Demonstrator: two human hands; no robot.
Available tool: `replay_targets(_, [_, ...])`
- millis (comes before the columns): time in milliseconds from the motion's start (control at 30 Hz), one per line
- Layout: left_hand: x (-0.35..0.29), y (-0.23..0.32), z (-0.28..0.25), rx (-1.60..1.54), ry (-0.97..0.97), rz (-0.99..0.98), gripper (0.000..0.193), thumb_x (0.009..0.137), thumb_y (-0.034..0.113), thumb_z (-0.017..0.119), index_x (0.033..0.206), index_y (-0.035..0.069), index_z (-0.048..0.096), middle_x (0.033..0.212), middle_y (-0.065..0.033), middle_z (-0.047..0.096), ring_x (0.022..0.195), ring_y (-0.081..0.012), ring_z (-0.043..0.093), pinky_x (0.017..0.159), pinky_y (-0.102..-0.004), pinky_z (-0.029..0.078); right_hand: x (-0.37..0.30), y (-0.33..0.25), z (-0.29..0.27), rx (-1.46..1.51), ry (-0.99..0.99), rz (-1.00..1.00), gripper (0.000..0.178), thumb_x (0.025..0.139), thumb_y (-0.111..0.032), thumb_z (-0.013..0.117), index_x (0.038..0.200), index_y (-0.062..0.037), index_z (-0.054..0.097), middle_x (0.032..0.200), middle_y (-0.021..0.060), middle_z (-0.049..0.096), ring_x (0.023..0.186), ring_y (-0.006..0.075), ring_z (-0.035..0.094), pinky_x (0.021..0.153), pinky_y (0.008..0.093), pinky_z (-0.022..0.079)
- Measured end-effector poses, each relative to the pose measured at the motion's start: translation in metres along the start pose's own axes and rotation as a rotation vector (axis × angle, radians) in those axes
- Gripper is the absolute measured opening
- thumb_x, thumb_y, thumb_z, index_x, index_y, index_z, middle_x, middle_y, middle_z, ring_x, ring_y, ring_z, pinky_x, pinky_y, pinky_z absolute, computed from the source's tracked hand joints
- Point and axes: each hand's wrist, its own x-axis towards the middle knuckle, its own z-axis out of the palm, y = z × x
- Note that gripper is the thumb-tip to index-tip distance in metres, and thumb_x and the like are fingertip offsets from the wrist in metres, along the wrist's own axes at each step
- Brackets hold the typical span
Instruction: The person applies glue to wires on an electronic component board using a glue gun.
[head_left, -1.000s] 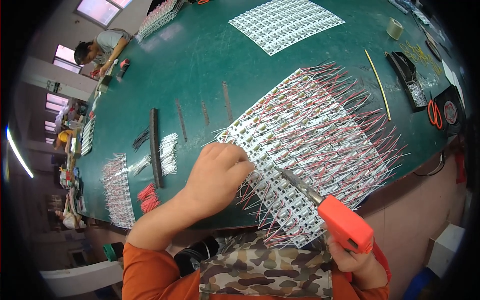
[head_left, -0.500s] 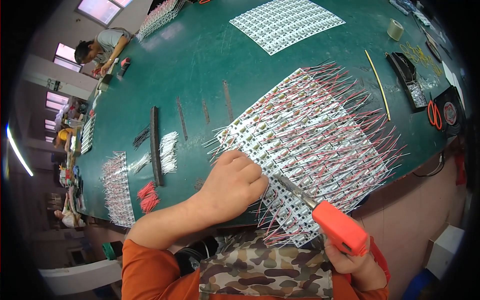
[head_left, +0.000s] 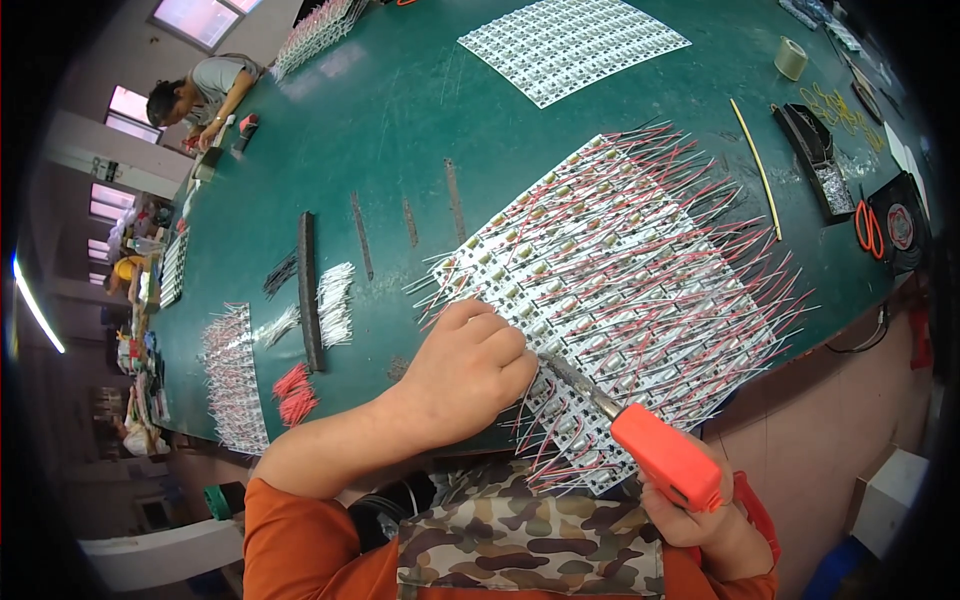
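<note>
The green worktop (head_left: 400, 130) carries a wired circuit-board sheet (head_left: 600, 310). The right hand (head_left: 690, 515) grips a red-handled soldering iron (head_left: 662, 455), its tip beside the curled left hand (head_left: 470, 370), whose contents I cannot tell. The step looks like soldering; the next move needs steadiness. Rightward, a black tray (head_left: 797, 128) holds silvery bits (head_left: 832, 188).

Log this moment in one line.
left hand: at circuit-board panel edge, grasp hidden | right hand: holding red-handled soldering iron | iron tip: beside left hand | panel: red and white wires

Right hand (head_left: 688, 518) grips red soldering iron (head_left: 665, 457); left hand (head_left: 472, 368) at circuit-board sheet (head_left: 612, 300) edge
</note>
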Motion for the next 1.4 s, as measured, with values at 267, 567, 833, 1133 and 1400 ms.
replay_targets(267, [0.003, 0.000, 0.006, 0.005, 0.116, 0.027, 0.012, 0.070, 0.014, 0.061, 0.080, 0.007, 0.063, 0.077, -0.0031, 0.054, 0.079, -0.0223, 0.058, 0.085, -0.0389, 0.047, 0.006, -0.007, -0.002, -0.082, -0.005, -0.020, 0.061, 0.080, -0.007, 0.078, 0.130, 0.0118, 0.050, 0.109, 0.0238, 0.070, 0.092, 0.0346, 0.074, 0.083, 0.0375, 0.059])
replay_targets(567, [0.001, 0.001, 0.003, 0.012, 0.060, 0.013, 0.016, 0.071, 0.014, 0.063, 0.084, 0.007, 0.066, 0.079, -0.0034, 0.056, 0.082, -0.0227, 0.059, 0.087, -0.0395, 0.047, 0.011, -0.013, -0.012, -0.102, -0.110, -0.002, 0.060, 0.080, -0.009, 0.077, 0.130, 0.0118, 0.050, 0.113, 0.0245, 0.068, 0.094, 0.0340, 0.073, 0.085, 0.0383, 0.058])
replay_targets(833, [0.001, 0.002, 0.001, 0.013, 0.003, 0.005, 0.021, 0.072, 0.014, 0.064, 0.091, 0.007, 0.068, 0.082, -0.0032, 0.058, 0.086, -0.0231, 0.061, 0.091, -0.0407, 0.048, -0.007, -0.007, -0.007, -0.083, -0.001, -0.009, 0.059, 0.082, -0.012, 0.076, 0.130, 0.0109, 0.050, 0.120, 0.0246, 0.065, 0.099, 0.0344, 0.072, 0.088, 0.0398, 0.057])
replay_targets(1133, [-0.003, 0.004, 0.004, -0.034, 0.054, -0.054, 0.021, 0.072, 0.011, 0.065, 0.092, 0.008, 0.069, 0.087, -0.0038, 0.059, 0.088, -0.0243, 0.061, 0.090, -0.0414, 0.048, -0.015, -0.006, -0.006, -0.051, 0.038, 0.000, 0.057, 0.084, -0.012, 0.075, 0.130, 0.0107, 0.049, 0.115, 0.0243, 0.067, 0.089, 0.0295, 0.073, 0.079, 0.0358, 0.059])
replay_targets(1400, [-0.004, 0.007, 0.003, -0.021, 0.131, -0.006, 0.019, 0.075, 0.011, 0.067, 0.094, 0.009, 0.070, 0.082, -0.0024, 0.058, 0.082, -0.0221, 0.062, 0.091, -0.0427, 0.048, -0.020, 0.000, -0.004, -0.041, 0.042, -0.015, 0.059, 0.084, -0.012, 0.075, 0.131, 0.0113, 0.047, 0.114, 0.0247, 0.068, 0.085, 0.0281, 0.073, 0.075, 0.0347, 0.059])
